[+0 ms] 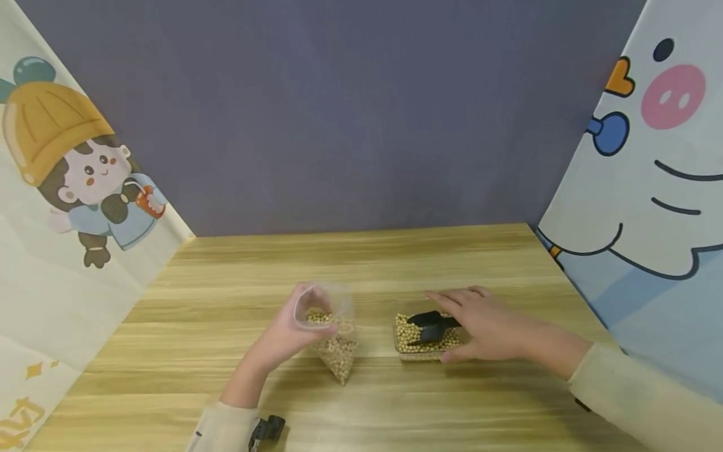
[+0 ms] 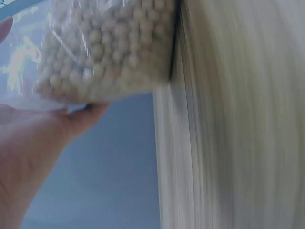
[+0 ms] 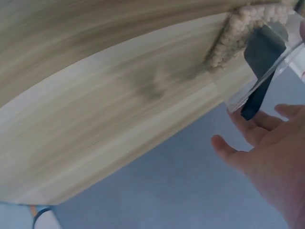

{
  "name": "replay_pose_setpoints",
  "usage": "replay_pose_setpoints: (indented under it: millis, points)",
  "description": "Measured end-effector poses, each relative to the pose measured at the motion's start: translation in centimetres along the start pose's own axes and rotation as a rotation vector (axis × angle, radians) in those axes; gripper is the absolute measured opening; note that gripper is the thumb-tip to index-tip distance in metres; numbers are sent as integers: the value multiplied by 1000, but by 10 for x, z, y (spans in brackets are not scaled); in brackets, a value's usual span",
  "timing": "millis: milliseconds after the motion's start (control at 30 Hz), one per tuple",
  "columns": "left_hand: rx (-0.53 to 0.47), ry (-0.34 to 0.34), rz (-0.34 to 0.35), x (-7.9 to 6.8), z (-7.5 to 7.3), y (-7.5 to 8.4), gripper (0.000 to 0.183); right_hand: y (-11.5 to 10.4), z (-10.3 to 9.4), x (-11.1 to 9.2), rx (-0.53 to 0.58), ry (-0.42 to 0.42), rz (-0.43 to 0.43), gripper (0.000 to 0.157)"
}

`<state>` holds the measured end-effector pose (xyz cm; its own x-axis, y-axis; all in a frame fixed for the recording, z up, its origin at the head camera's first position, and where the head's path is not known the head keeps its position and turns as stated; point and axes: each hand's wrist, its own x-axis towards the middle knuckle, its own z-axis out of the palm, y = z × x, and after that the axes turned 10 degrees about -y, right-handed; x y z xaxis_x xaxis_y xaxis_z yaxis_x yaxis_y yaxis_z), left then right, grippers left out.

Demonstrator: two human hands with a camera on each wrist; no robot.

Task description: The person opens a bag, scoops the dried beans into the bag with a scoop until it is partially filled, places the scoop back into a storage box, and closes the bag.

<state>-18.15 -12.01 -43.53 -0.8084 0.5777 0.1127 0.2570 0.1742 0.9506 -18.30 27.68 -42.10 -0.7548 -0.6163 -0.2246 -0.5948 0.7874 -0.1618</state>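
Observation:
In the head view, my left hand (image 1: 282, 339) grips a clear plastic bag (image 1: 341, 359) of yellow soybeans round its open top. The bag's pointed lower corner hangs down to the right of the wrist. The left wrist view shows beans packed in the bag (image 2: 107, 50) above the hand (image 2: 33, 152). To the right stands a clear plastic box (image 1: 420, 356) of soybeans, a black scoop (image 1: 432, 326) lying on the beans. My right hand (image 1: 488, 321) is spread at the box's right end beside the scoop handle (image 3: 257, 102), thumb apart; whether it touches the handle, I cannot tell.
Both things are on a wood-grain table (image 1: 361, 263). A dark grey panel (image 1: 361, 113) stands behind it. Printed cartoon panels flank the left (image 1: 73, 301) and right (image 1: 649, 207) sides. A small black device (image 1: 268, 428) is at the left sleeve.

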Motion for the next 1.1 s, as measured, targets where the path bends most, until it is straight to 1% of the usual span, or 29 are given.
replay_pose_setpoints:
  millis: [67, 167, 233, 300, 333, 400, 467, 533, 633, 700, 767, 800, 867, 933, 967, 1033, 1100]
  points:
    - [-3, 26, -9, 3, 5, 4, 59, 7, -1, -7, 19, -4, 23, 111]
    - [17, 75, 1, 8, 12, 10, 58, 18, -2, -18, 55, -6, 56, 110]
    - [29, 112, 18, 13, 17, 15, 57, 23, -5, -25, 68, 7, 59, 110]
    - [23, 142, 25, 17, 25, 22, 56, 21, -11, -30, 66, 41, 57, 108]
    - [16, 160, 17, 20, 29, 26, 56, 16, -15, -32, 61, 63, 62, 105]
    - [6, 196, -3, 25, 41, 33, 55, -3, -27, -35, 60, 129, 58, 95]
    - [9, 217, -29, 31, 55, 40, 56, -31, -39, -35, 112, 210, 23, 79]
    - [27, 230, -45, 38, 69, 44, 59, -59, -48, -32, 180, 273, -35, 66]
    - [82, 200, -51, 46, 88, 46, 63, -89, -50, -20, 241, 345, -137, 42]
    - [104, 175, -68, 47, 96, 43, 66, -99, -46, -11, 229, 385, -144, 26]
    - [93, 132, -94, 44, 98, 40, 70, -103, -40, -4, 218, 426, -124, 12]
    - [84, 120, -106, 40, 97, 38, 71, -103, -37, -1, 219, 441, -107, 8]
    - [36, 91, -112, 31, 91, 35, 71, -103, -32, 1, 219, 469, -94, 7]
    - [11, 66, -85, 21, 83, 34, 67, -101, -27, 0, 231, 477, -100, 8]
    - [7, 64, -63, 17, 79, 34, 64, -100, -25, -1, 232, 485, -111, 8]
    - [19, 57, -7, 12, 73, 35, 54, -98, -23, -3, 220, 503, -137, 8]
    - [40, 41, 45, 10, 70, 36, 46, -96, -21, -4, 187, 541, -162, 7]
